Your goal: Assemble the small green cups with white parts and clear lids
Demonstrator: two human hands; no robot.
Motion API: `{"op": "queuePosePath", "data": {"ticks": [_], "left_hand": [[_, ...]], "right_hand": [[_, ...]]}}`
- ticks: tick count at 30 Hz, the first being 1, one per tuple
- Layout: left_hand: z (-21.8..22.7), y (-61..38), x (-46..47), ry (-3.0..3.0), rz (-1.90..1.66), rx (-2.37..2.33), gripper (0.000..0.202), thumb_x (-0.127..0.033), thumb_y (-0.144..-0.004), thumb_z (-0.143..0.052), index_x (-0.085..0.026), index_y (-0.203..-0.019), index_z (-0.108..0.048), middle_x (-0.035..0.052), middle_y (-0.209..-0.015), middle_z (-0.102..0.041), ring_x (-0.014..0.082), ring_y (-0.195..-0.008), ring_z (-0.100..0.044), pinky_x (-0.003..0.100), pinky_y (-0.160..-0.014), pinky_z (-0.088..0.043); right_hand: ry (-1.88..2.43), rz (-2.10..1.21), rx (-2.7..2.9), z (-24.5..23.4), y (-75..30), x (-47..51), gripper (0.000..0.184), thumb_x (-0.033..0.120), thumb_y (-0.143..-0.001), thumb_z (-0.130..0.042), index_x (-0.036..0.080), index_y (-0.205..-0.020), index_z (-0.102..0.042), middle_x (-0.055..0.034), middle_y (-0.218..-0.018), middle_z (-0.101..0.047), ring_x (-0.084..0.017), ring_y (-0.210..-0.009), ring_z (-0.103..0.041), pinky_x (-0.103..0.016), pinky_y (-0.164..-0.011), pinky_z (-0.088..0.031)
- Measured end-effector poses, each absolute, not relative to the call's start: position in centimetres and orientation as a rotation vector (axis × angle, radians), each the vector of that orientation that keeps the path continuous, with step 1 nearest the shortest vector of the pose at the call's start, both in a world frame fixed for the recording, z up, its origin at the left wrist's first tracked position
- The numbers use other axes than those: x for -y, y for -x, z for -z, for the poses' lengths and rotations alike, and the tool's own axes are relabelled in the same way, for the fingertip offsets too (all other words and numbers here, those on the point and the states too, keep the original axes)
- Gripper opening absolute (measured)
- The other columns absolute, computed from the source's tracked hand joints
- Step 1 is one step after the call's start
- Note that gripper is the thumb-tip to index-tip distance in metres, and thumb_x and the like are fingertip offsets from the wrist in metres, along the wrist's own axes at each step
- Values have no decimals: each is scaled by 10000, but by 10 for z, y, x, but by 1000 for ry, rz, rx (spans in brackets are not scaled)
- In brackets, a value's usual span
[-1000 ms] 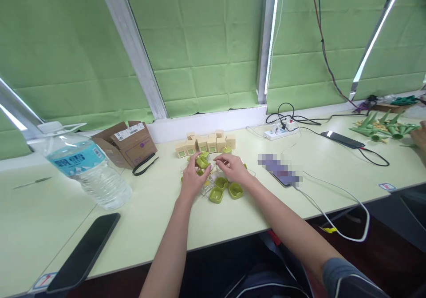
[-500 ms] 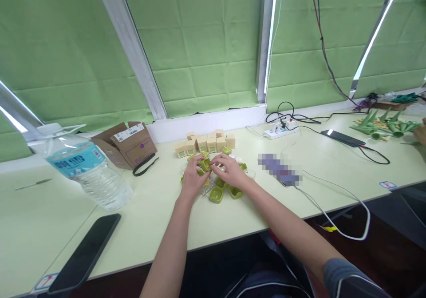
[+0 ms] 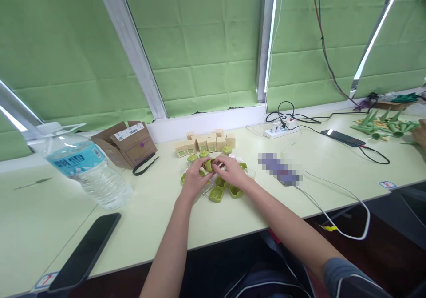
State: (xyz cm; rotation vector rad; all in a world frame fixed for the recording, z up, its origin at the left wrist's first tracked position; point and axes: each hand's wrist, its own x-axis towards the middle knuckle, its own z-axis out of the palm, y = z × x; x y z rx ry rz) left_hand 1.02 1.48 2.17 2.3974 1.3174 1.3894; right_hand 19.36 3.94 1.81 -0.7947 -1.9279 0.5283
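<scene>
My left hand [image 3: 195,179] and my right hand [image 3: 230,169] meet over the middle of the pale green table [image 3: 159,218]. Together they pinch one small green case [image 3: 209,164] between their fingertips. More small green cases [image 3: 216,194] lie open on the table just below the hands, with clear plastic bits among them. A row of small beige boxes [image 3: 206,144] stands just behind.
A large water bottle [image 3: 83,167] lies at the left, an open cardboard box [image 3: 128,142] behind it. A black phone [image 3: 83,256] lies near the front edge. Right of my hands: a phone [image 3: 342,138], a power strip [image 3: 278,132], cables, green cones [image 3: 382,127], another person's hand [image 3: 420,134].
My hands have closed together: the right hand came left to join the left on the green case, which now sits slightly farther right between both sets of fingers.
</scene>
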Motion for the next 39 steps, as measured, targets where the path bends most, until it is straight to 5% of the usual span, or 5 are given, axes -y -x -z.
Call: {"op": "queuePosePath", "data": {"ticks": [8, 22, 39], "left_hand": [[-20, -10, -16, -2438, -1410, -1281, 423, -108, -830, -565, -237, -1223, -654, 52, -1124, -730, 167, -868, -671, 328, -826, -564], [-21, -9, -15, -2299, -1582, -1416, 191, -352, -902, -651, -222, -998, -754, 41, -951, -784, 161, -742, -704, 321, -773, -583], [-9, -3, -22, -2247, -1588, -1414, 168, -380, -879, -685, -262, -898, -804, 35, -904, -805, 219, -829, -753, 392, -835, -613]], "right_hand": [[786, -587, 1838, -13, -193, -44, 135, 169, -881, -606, 197, -947, -720, -41, -915, -719, -166, -827, -676, -297, -782, -575], [818, -712, 1688, -8, -192, -52, 168, 247, -865, -605, 193, -931, -751, -46, -934, -774, -166, -808, -716, -288, -763, -581], [786, -670, 1836, -7, -196, -52, 174, 254, -936, -608, 214, -972, -774, -56, -1013, -768, -179, -919, -711, -302, -831, -584]]}}
